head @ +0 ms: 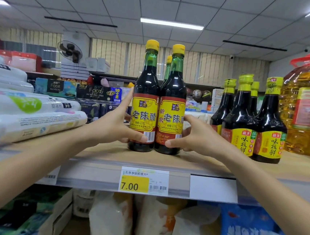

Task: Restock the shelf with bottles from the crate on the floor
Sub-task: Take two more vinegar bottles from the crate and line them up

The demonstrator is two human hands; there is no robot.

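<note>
Two dark vinegar bottles with yellow caps and yellow-red labels stand side by side, touching, on the wooden shelf. My left hand wraps the left bottle low down, thumb across its front. My right hand grips the right bottle the same way. A third like bottle stands behind them, mostly hidden. The crate is out of view.
Rolls of wrapped film lie stacked at the shelf's left. Several soy sauce bottles and a large oil jug stand at the right. A price tag reading 7.00 hangs on the shelf edge, with bagged goods below.
</note>
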